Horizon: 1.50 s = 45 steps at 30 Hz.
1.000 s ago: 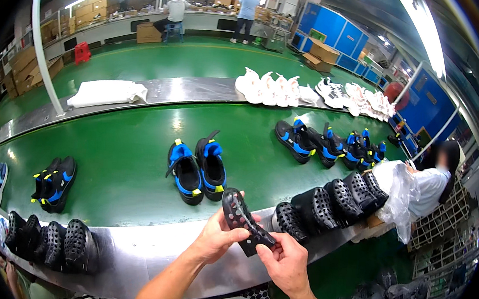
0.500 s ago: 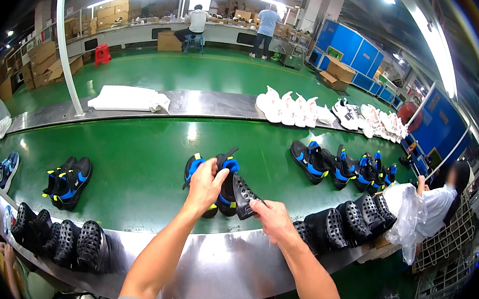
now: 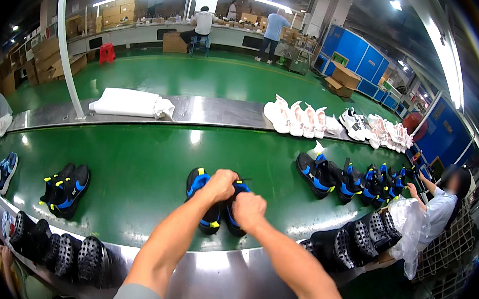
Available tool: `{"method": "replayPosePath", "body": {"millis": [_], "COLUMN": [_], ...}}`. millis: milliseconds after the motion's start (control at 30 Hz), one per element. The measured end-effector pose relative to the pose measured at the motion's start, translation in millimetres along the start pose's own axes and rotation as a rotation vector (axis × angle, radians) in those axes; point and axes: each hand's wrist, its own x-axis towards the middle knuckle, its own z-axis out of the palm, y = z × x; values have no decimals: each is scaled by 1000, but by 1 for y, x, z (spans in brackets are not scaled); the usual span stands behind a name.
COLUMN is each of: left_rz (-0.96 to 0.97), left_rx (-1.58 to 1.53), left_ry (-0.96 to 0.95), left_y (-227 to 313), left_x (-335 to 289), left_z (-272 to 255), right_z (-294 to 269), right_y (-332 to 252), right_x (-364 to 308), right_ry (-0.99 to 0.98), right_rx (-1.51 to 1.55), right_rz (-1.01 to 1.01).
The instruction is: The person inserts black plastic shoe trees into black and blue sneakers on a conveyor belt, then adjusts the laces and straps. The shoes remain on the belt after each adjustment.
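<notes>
A pair of black and blue sneakers stands on the green belt in front of me, toes away from each other's sides but close together. My left hand point(image 3: 221, 185) is closed at the top of the right-hand sneaker point(image 3: 234, 224), where a dark strap end sticks out beside the fingers. Against the same shoe's opening, my right hand point(image 3: 249, 210) is closed too; whatever its fingers hold is hidden. Partly behind my left forearm is the other sneaker point(image 3: 197, 177), with yellow tabs. No black perforated shoe form shows between my hands.
Black perforated shoe forms point(image 3: 92, 253) line the metal edge point(image 3: 207, 270) at left, with more forms point(image 3: 363, 238) at right. Other black and blue sneakers point(image 3: 316, 175) stand right, another pair point(image 3: 70, 189) left. White shoes point(image 3: 295, 119) occupy the far ledge. A co-worker point(image 3: 443, 202) is at right.
The perforated form that my right hand held beside the shoe is out of sight. My right hand has moved up and left onto the shoe; my left hand has shifted slightly right.
</notes>
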Motion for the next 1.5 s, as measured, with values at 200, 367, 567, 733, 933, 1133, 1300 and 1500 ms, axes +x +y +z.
{"method": "replayPosePath", "body": {"millis": [200, 367, 567, 733, 933, 1133, 1300, 1500], "left_rz": [-82, -70, -2, -61, -266, -184, -44, -522], "left_rx": [2, -121, -85, 265, 159, -2, 92, 782], "left_ry": [76, -44, 206, 542, 314, 265, 596, 914], "left_y": [-1, 18, -4, 85, 46, 87, 116, 135], "left_x": [-7, -3, -17, -117, -152, -155, -270, -398], "left_z": [-4, -12, -10, -28, 17, 35, -41, -136], "right_z": [9, 34, 26, 10, 40, 7, -33, -31], "right_y": [-10, 1, -3, 48, 24, 47, 15, -28], "right_x": [-9, 20, 34, -38, -59, -89, -122, -135], "right_ry": [93, 139, 228, 425, 237, 343, 293, 65], "right_rx": [-136, -110, 114, 525, 498, 329, 717, 983], "right_rz": [-171, -183, -211, -114, -186, -138, -218, -299]}}
